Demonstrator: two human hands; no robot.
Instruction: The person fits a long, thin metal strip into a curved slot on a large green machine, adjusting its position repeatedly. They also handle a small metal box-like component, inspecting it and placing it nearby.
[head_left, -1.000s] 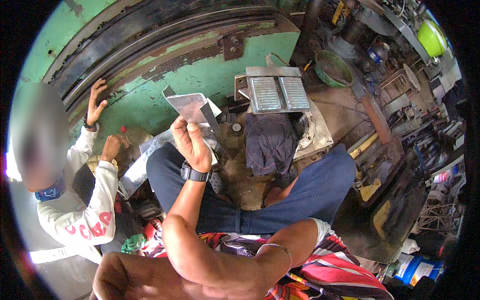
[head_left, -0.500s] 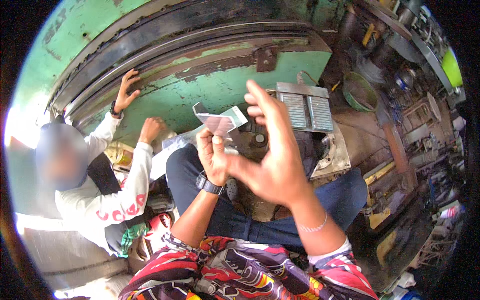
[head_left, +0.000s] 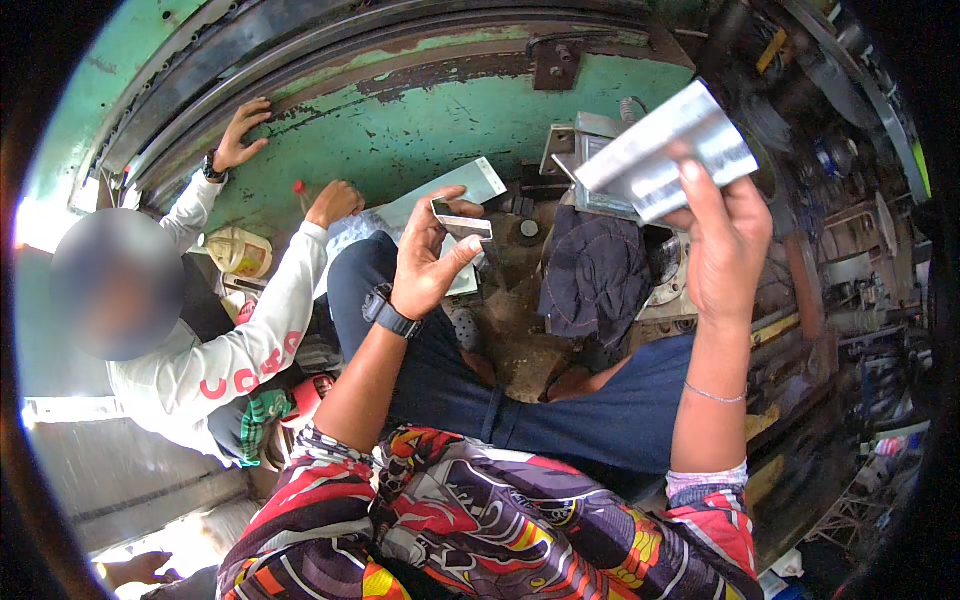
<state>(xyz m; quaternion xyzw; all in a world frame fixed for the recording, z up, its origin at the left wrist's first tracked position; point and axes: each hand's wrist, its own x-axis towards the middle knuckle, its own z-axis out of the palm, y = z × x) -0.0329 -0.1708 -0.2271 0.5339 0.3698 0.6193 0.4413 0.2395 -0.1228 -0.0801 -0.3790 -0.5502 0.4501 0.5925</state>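
A small bent sheet-metal piece (head_left: 462, 222) with folded edges sits in my left hand (head_left: 425, 265), gripped between thumb and fingers near the middle. Raised at the right, my right hand (head_left: 728, 250) pinches a larger shiny folded sheet-metal piece (head_left: 668, 150) by its lower edge, thumb in front. This larger piece hangs over a metal block fixture (head_left: 600, 140) and covers part of it. Both pieces are apart from each other.
A green press-like machine (head_left: 450, 120) runs across the back. At the left, a co-worker's hand (head_left: 240, 135) rests on its ledge. Flat sheet metal (head_left: 470, 185) leans beyond my left hand. Dark cloth (head_left: 595, 275) hangs below the fixture; tools and scrap clutter the right side.
My right hand was open and blurred near the middle; it has moved right and now holds the larger folded metal piece. My left hand still grips bent metal, now turned more edge-on.
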